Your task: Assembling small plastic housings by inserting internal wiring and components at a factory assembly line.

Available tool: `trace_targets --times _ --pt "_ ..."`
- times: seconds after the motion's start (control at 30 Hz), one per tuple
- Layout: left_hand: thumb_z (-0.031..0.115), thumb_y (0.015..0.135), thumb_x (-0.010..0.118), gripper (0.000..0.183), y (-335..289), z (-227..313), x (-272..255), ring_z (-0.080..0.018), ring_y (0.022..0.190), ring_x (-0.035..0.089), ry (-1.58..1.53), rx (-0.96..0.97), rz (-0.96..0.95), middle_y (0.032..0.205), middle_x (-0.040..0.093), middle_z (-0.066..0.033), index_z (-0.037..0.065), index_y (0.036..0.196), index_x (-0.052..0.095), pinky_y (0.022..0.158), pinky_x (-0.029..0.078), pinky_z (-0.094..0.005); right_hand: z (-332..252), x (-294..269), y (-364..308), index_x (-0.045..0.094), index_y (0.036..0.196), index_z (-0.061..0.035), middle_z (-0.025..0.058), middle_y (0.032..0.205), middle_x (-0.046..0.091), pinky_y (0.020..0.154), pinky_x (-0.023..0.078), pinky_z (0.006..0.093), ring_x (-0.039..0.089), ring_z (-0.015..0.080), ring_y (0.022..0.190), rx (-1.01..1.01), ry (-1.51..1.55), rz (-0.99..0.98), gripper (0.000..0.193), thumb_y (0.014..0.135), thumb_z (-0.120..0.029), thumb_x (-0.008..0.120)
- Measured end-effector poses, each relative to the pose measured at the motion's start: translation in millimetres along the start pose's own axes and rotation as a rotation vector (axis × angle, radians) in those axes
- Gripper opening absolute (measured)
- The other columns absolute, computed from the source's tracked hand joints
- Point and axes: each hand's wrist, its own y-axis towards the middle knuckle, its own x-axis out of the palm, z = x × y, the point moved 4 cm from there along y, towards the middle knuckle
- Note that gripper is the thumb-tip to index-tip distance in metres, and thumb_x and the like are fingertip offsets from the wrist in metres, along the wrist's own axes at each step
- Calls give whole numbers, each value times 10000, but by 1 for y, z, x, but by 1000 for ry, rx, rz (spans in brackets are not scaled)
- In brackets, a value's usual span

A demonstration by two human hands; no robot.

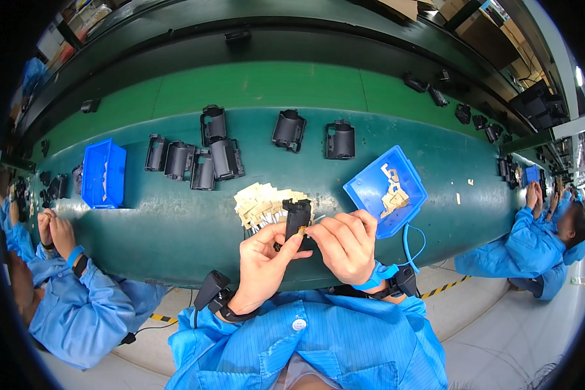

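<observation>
My left hand [266,263] is wrapped around a black plastic housing [297,214], held upright above the near edge of the bench. Against its lower side, the fingertips of my right hand [346,244] are pinched on a small yellowish piece [302,230], mostly hidden by the fingers. Just behind the housing lies a heap of flat cream-coloured pieces [260,200], some with pale strips sticking out. To the right of my hands stands a blue bin [406,224] with several tan cut-out pieces [393,195] in it.
Several black housings [224,159] stand on the green bench [162,237] farther back. Another blue bin [115,175] is at the left. A blue cord [406,247] runs from my right wristband. Co-workers in blue sit at the left [88,305] and right [513,244].
</observation>
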Motion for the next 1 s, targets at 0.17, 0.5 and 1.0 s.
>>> trace_targets --times 0.17,0.5,1.0 --pt "36 888 562 220 3 -4 -3 -145 866 627 -278 -299 -35 940 627 -98 -57 1087 572 723 593 -333 -1 3 -3 640 828 -95 -2 839 610 764 350 332 573 154 768 -46 -43 -62 177 655 -116 675" --pt "89 890 577 140 8 -7 -12 -152 819 639 -206 -380 -83 920 638 -87 -29 944 629 645 603 -345 -1 -5 -14 630 806 -159 -41 906 606 888 273 393 568 147 891 -188 -76 -132 137 672 -148 658" --pt "31 865 604 110 4 0 -2 -179 911 635 -345 -203 -216 1008 638 -145 -42 940 637 805 562 -340 27 7 -47 279 1391 -7 118 1272 464 853 459 299 521 163 1035 981 1523 -241 726 779 47 664"
